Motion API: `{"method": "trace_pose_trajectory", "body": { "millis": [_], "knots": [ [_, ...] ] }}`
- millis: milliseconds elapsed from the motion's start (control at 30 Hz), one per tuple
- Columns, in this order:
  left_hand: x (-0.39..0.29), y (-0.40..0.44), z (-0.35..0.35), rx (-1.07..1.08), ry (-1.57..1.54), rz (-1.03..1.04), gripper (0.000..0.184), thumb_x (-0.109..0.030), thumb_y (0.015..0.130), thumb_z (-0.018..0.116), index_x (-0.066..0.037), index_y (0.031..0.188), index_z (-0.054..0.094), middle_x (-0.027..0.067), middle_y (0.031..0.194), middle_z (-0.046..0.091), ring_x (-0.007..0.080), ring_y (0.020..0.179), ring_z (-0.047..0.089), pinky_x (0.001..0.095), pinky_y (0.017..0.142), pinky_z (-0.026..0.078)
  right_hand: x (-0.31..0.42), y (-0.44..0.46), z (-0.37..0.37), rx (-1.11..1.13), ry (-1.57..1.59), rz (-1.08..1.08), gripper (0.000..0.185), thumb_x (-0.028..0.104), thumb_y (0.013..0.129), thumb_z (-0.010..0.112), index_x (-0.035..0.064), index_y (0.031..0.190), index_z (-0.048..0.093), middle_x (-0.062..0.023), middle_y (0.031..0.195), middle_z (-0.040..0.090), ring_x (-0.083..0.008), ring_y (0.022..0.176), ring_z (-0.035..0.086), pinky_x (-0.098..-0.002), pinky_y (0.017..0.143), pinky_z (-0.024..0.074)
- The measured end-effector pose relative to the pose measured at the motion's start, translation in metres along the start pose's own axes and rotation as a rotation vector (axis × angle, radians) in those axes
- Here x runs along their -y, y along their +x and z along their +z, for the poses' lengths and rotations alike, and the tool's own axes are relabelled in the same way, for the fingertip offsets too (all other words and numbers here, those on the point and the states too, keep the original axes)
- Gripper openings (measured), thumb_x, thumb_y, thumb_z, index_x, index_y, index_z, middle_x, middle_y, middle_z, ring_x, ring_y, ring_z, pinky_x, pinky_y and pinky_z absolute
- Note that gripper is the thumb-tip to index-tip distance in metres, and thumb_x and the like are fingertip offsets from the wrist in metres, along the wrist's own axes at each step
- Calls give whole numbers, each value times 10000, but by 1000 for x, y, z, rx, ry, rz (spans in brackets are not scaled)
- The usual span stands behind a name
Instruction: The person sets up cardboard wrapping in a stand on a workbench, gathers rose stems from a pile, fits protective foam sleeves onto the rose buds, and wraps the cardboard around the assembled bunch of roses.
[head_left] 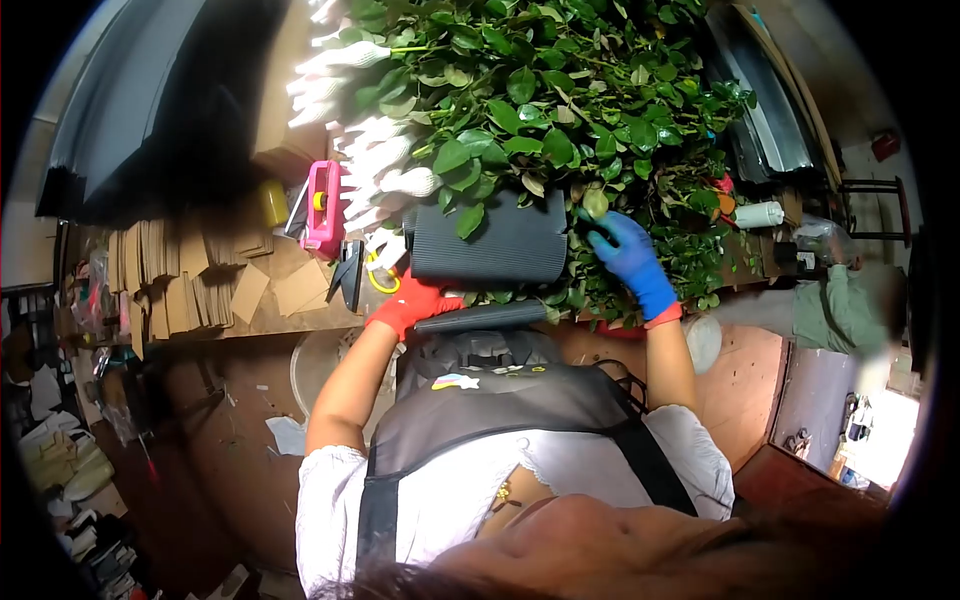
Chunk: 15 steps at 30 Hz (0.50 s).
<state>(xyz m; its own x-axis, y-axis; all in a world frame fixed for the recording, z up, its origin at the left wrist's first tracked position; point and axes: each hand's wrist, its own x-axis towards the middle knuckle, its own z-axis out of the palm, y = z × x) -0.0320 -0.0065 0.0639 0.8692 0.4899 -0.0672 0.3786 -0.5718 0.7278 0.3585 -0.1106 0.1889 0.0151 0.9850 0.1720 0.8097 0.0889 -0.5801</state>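
Note:
My left hand (408,304), in a red glove, is at the lower left edge of a dark corrugated sheet (490,250). Its fingers are closed on that edge, partly hidden by the sheet. The sheet is bent over, and a strip of it (482,318) lies along the table's front. To the right, my right hand (630,258), in a blue glove with a red cuff, is beside the leafy stems (560,110). Its fingers are apart near the leaves, and I see nothing held in them. White-netted flower heads (385,160) are at the left end of the stems.
Left of the sheet are a pink tape dispenser (322,212), a black stapler (346,274) and yellow-handled scissors (383,278). Brown cardboard pieces (190,275) cover the table's left side. Dark sheets (765,110) are stacked at right. A person in green (838,310) is at far right.

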Motion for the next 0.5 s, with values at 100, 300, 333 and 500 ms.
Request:
{"method": "trace_pose_trajectory", "body": {
  "millis": [100, 300, 333, 500],
  "knots": [
    [-5, 4, -1, 20, -35, -17, 576, -506, 831, 766, -71, 1206, 720, 172, 1275, 657, 383, 1216, 579, 455, 1040, 448, 18, 23, 23, -122, -237, -213, 558, 144, 819, 709, 137, 1364, 593, -161, 1228, 649, -358, 1105, 623, -446, 947, 505],
    [-17, 3, -11, 57, -155, -105, 539, -512, 815, 762, -176, 1235, 725, 146, 1368, 607, 393, 1304, 484, 478, 1107, 373, 9, 49, 61, -396, -131, -126, 733, 147, 738, 757, 120, 1433, 525, -185, 1369, 565, -379, 1257, 548, -453, 1042, 452],
    [-15, 1, -9, 43, -112, -84, 534, -506, 812, 764, -178, 1231, 727, 145, 1371, 605, 394, 1305, 479, 479, 1109, 367, 28, 55, 51, -378, -124, -122, 621, 85, 759, 738, 79, 1361, 589, -193, 1337, 586, -393, 1234, 563, -439, 1034, 461],
    [-4, 5, 2, -26, 18, -49, 376, -410, 766, 795, -163, 1048, 768, 115, 1370, 604, 382, 1237, 500, 465, 1067, 394, 29, 72, 29, 11, 734, 249, 331, 41, 889, 674, 19, 1219, 677, -51, 1130, 710, -145, 1043, 640, -290, 941, 497]
  ]
}}
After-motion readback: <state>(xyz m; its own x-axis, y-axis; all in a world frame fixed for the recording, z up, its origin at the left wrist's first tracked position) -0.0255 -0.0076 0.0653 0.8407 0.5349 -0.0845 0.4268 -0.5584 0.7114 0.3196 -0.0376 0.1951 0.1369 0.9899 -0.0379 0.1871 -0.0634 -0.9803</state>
